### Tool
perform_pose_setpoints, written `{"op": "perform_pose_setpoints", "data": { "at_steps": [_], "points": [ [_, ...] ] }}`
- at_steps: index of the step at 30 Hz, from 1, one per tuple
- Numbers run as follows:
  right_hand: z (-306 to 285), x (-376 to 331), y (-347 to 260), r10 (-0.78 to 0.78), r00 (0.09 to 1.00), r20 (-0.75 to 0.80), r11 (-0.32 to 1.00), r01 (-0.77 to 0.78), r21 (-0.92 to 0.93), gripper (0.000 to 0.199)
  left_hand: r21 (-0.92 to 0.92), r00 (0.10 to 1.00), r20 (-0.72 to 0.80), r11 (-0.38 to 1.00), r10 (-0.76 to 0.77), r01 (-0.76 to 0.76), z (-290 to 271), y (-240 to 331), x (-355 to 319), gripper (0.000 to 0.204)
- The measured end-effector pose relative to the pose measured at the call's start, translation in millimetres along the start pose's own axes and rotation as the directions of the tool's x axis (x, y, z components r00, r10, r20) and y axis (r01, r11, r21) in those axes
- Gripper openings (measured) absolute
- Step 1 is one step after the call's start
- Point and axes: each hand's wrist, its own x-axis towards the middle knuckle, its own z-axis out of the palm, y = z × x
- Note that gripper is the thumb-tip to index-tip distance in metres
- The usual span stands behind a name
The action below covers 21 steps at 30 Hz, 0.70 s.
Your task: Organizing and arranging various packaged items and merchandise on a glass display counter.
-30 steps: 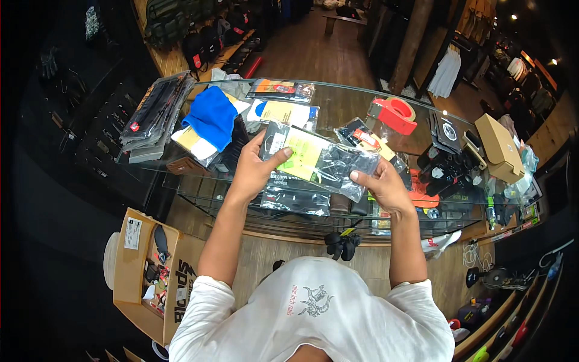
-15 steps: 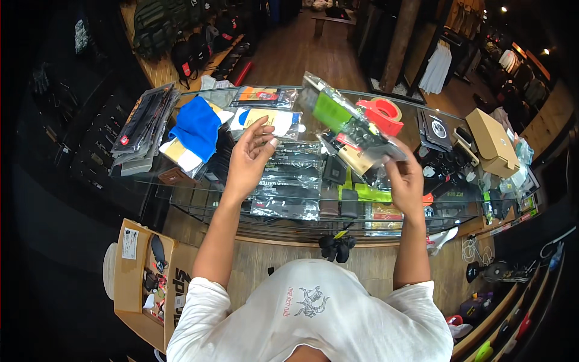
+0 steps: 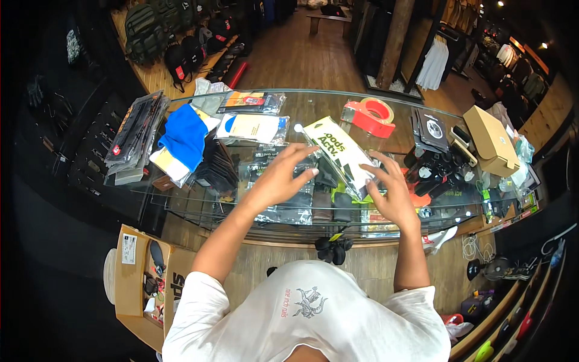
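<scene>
A flat plastic-sleeved packet (image 3: 339, 151) with a pale yellow and white card, dark lettering and a dark and green pattern lies slanted above the glass counter's middle. My right hand (image 3: 391, 188) grips its lower right end, fingers over the edge and thumb below. At the packet's left edge is my left hand (image 3: 286, 176), its fingers stretched out and thumb apart; whether the fingertips touch the plastic is hard to tell. Beyond it lies another sleeved packet (image 3: 256, 128) with a blue and cream card. Dark packets (image 3: 283, 208) show partly under my left hand.
A blue cloth item (image 3: 184, 137) rests on packets at the left, beside a stack of dark sleeved packets (image 3: 136, 133). A red tape dispenser (image 3: 371, 117) stands at the back. At the right is a cardboard box (image 3: 491, 142). An open carton (image 3: 129, 271) stands below left.
The packet in my right hand has turned from its green side to a pale printed side and come lower. My left hand has moved right and nearer, toward its edge.
</scene>
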Motion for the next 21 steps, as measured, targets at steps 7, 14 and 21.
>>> {"op": "perform_pose_setpoints", "data": {
  "at_steps": [7, 14, 21],
  "points": [
    [15, 35, 11, 0.21, 0.978, 0.017, 0.976, -0.211, 0.049, 0.062, 0.185, 0.997, -0.025, 0.981, 0.071, -0.065, 32, 3, 3, 0.061],
    [22, 46, 12, 0.192, 0.972, 0.138, 0.971, -0.208, 0.114, 0.063, 0.147, 0.981, -0.184, 0.989, 0.06, -0.032, -34, -14, -1, 0.05],
    [25, 47, -1, 0.205, 0.972, 0.11, 0.963, -0.221, 0.154, 0.061, 0.64, 0.986, -0.127, 0.75, -0.112, 0.167, -96, -95, -14, 0.053]
  ]
}}
